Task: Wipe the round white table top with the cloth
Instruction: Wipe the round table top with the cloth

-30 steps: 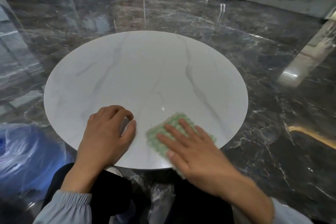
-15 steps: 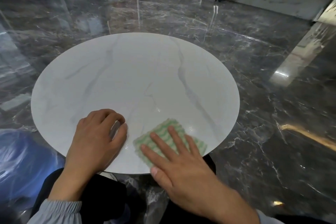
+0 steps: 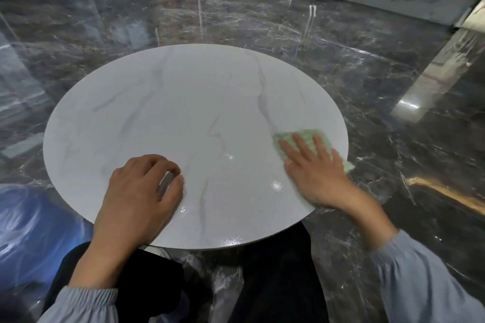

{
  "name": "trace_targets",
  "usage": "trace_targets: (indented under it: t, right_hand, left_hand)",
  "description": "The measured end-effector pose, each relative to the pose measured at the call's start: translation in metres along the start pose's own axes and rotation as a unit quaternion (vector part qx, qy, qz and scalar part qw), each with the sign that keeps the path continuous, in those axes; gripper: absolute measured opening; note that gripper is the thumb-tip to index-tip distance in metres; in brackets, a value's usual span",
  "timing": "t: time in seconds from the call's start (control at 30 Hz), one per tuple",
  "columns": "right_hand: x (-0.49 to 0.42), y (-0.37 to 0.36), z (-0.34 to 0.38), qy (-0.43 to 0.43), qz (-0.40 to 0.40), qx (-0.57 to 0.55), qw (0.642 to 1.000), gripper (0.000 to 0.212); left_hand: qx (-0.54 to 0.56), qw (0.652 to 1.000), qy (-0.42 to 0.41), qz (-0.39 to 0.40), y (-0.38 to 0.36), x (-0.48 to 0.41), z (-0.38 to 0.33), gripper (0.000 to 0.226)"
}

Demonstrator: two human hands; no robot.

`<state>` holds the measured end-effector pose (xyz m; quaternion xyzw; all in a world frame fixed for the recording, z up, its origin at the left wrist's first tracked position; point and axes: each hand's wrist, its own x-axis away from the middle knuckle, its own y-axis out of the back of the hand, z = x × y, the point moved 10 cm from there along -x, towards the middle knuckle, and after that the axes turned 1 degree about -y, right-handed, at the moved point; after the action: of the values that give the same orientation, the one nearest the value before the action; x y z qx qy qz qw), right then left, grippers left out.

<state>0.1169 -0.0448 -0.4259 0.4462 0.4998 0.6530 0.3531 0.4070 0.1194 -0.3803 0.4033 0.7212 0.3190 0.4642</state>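
At the right rim of the table top I see the cloth flat under the right hand, fingers straight and pressing (one corner overhangs). Most surface lies leftward, I judge. The left hand rests loosely curled and holds nothing.

L hand palm down, fingers loosely curled, R hand flat, fingers spread
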Motion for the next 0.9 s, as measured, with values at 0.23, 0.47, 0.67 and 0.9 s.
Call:
trace_targets:
  t: [0.23, 0.47, 0.67, 0.9]
  right_hand:
    - [0.132, -0.034, 0.14, 0.248, -0.051, -0.035, 0.967, 0.053]
    - [0.056, -0.004, 0.015, 0.099, -0.044, -0.043, 0.993, 0.051]
    - [-0.005, 0.007, -0.037, -0.008, -0.006, -0.017, 1.0, 0.052]
    - [0.118, -0.038, 0.121, 0.238, -0.034, 0.026, 0.97, 0.058]
  left_hand:
    - [-0.002, 1.0, 0.012, 0.017, -0.003, 0.0, 0.002, 0.016]
    - [0.006, 0.999, 0.025, 0.027, -0.003, -0.001, 0.004, 0.019]
    - [0.006, 1.0, 0.024, 0.017, 0.0, 0.0, 0.0, 0.017]
    - [0.0, 1.0, 0.018, 0.015, -0.002, -0.001, 0.003, 0.019]
